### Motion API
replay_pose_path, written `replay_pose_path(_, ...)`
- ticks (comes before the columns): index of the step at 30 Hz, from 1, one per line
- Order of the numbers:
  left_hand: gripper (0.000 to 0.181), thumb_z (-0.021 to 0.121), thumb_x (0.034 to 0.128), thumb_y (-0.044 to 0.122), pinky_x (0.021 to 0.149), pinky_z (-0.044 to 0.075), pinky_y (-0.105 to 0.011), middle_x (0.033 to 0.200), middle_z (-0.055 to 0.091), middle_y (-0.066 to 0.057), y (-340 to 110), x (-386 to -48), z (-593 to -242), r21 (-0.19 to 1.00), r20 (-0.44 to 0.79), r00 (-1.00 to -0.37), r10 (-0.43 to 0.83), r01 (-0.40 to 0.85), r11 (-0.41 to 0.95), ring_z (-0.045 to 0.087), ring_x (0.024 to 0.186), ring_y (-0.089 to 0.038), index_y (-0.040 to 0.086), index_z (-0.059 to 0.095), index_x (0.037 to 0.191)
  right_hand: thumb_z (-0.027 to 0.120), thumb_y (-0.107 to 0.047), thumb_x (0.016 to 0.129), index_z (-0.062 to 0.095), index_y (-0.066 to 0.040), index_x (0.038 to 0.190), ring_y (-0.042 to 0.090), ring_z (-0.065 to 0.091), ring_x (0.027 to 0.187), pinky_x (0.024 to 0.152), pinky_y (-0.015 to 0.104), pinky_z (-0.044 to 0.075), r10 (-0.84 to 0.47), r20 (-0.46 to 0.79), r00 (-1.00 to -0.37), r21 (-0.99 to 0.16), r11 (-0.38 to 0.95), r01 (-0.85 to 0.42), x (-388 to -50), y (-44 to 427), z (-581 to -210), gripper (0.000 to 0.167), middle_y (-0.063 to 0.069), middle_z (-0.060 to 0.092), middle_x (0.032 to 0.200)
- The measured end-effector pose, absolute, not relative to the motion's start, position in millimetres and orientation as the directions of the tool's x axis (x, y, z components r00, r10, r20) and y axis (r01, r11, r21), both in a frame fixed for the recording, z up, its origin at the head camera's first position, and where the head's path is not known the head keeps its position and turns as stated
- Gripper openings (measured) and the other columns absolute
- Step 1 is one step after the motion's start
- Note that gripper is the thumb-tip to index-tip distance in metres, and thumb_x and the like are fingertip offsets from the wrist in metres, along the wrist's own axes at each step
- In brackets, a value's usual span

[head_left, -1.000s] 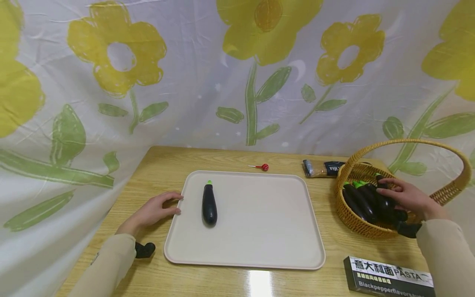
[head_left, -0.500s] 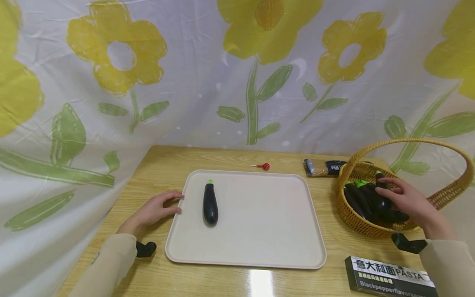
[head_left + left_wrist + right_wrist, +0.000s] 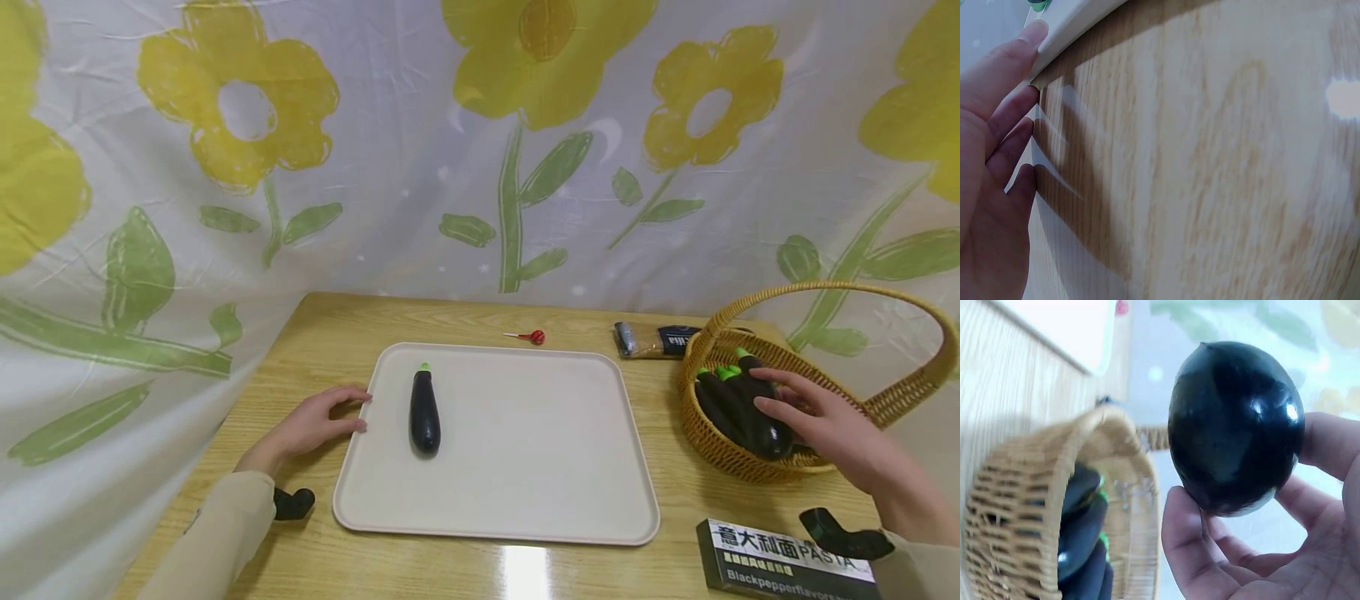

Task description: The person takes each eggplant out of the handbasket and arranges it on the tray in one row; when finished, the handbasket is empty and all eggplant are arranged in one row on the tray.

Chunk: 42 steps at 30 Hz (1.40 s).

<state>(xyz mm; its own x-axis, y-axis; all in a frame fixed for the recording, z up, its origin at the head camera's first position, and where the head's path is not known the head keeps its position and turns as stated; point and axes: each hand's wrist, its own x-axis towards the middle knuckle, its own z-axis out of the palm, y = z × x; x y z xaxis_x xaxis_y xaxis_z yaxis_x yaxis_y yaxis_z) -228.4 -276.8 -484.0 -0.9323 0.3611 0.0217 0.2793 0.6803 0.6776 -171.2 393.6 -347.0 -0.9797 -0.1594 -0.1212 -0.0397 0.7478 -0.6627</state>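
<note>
My right hand (image 3: 832,421) grips a glossy dark eggplant (image 3: 767,421) above the wicker basket (image 3: 705,446). In the right wrist view the rounded end of this eggplant (image 3: 1235,431) faces the camera, held between thumb and fingers, apart from the basket. Several more eggplants (image 3: 1082,544) with green stems lie inside the basket. On the left part of the beige tray (image 3: 540,450) lies one eggplant (image 3: 424,417), its green tip pointing away from me. At the tray's left edge rests my left hand (image 3: 315,421), fingers relaxed, with the thumb (image 3: 1034,34) on the rim in the left wrist view.
A tall handle (image 3: 825,286) arches over the basket. Beside the basket's back left lies a bag of pasta (image 3: 648,340). A red lollipop (image 3: 536,337) lies behind the tray. A black-and-white pasta box (image 3: 787,560) sits at the front right, below my right forearm.
My right hand has drawn an eggplant up from the others in the basket and back toward me. The left hand and the eggplant on the tray have stayed put.
</note>
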Motion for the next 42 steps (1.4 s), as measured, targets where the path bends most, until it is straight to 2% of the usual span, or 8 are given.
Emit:
replay_pose_path(2,0.047,0.073,0.089,0.032,0.11,0.029,-0.059,0.14,0.051,-0.019,-276.6,-228.5,-484.0,0.681,0.02,-0.933,0.359,0.275,0.678,0.041,0.133,-0.041,0.009,0.062,0.128,0.049,-0.036,0.103,0.03,-0.008,0.152,0.014,0.044,0.114,0.072,0.025,0.048,-0.18,-0.119,-0.976,-0.667,0.743,-0.056,-166.6,387.6,-344.6,0.059,0.03,0.034,0.141)
replay_pose_path(5,0.047,0.073,0.0889,0.032,0.11,0.028,-0.059,0.141,0.051,-0.019,-276.5,-228.6,-484.2,0.683,0.017,-0.934,0.357,0.272,0.678,0.04,0.134,-0.042,0.009,0.062,0.128,0.051,-0.032,0.103,0.034,-0.01,0.15,-0.004,0.045,0.104,0.072,0.025,0.05,-0.212,-0.104,-0.972,-0.694,0.715,-0.082,-162.5,378.0,-344.5,0.055,0.028,0.037,0.139)
replay_pose_path(7,0.047,0.073,0.089,0.032,0.11,0.028,-0.059,0.141,0.051,-0.019,-276.6,-228.8,-484.4,0.682,0.013,-0.934,0.357,0.269,0.68,0.04,0.134,-0.042,0.009,0.062,0.128,0.051,-0.03,0.103,0.035,-0.009,0.15,-0.004,0.048,0.103,0.072,0.025,0.051,-0.23,-0.102,-0.968,-0.715,0.694,-0.089,-162.0,369.8,-345.3,0.054,0.028,0.037,0.14)
replay_pose_path(9,0.047,0.073,0.0891,0.033,0.11,0.028,-0.059,0.141,0.051,-0.019,-276.7,-228.9,-484.6,0.682,0.01,-0.935,0.355,0.267,0.681,0.04,0.134,-0.042,0.01,0.062,0.129,0.052,-0.029,0.103,0.035,-0.009,0.149,0.001,0.053,0.103,0.072,0.028,0.052,-0.242,-0.104,-0.965,-0.739,0.668,-0.088,-162.0,360.9,-347.1,0.053,0.028,0.037,0.139)
replay_pose_path(15,0.046,0.073,0.0889,0.033,0.11,0.028,-0.059,0.14,0.052,-0.018,-276.5,-229.0,-484.7,0.683,0.013,-0.935,0.355,0.268,0.679,0.041,0.134,-0.041,0.01,0.062,0.128,0.055,-0.034,0.101,0.039,-0.01,0.148,0.036,0.056,0.113,0.076,0.039,0.051,-0.232,-0.085,-0.969,-0.74,0.666,-0.095,-166.7,330.6,-358.9,0.055,0.026,0.039,0.139)
replay_pose_path(17,0.046,0.073,0.089,0.033,0.11,0.028,-0.059,0.14,0.052,-0.018,-276.5,-228.8,-484.6,0.684,0.014,-0.934,0.357,0.27,0.678,0.041,0.134,-0.041,0.01,0.062,0.128,0.055,-0.035,0.101,0.04,-0.011,0.147,0.04,0.054,0.115,0.078,0.04,0.049,-0.229,-0.074,-0.971,-0.735,0.671,-0.103,-170.1,321.0,-363.5,0.054,0.027,0.04,0.14)
replay_pose_path(25,0.046,0.073,0.0891,0.032,0.111,0.028,-0.058,0.141,0.051,-0.018,-276.4,-228.6,-484.2,0.688,0.018,-0.932,0.361,0.274,0.673,0.041,0.134,-0.04,0.01,0.062,0.128,0.06,-0.04,0.098,0.046,-0.017,0.142,0.029,0.061,0.104,0.081,0.039,0.049,-0.229,-0.062,-0.971,-0.773,0.626,-0.098,-186.7,282.2,-380.0,0.052,0.018,0.049,0.131)
replay_pose_path(42,0.044,0.074,0.0887,0.029,0.111,0.028,-0.058,0.14,0.052,-0.019,-277.1,-229.8,-486.6,0.696,0.036,-0.93,0.367,0.287,0.658,0.041,0.133,-0.04,0.009,0.062,0.127,0.065,-0.025,0.096,0.051,-0.011,0.138,0.035,0.061,0.109,0.088,0.042,0.052,-0.334,-0.085,-0.939,-0.879,0.469,-0.087,-230.5,191.5,-417.0,0.047,0.021,0.054,0.126)
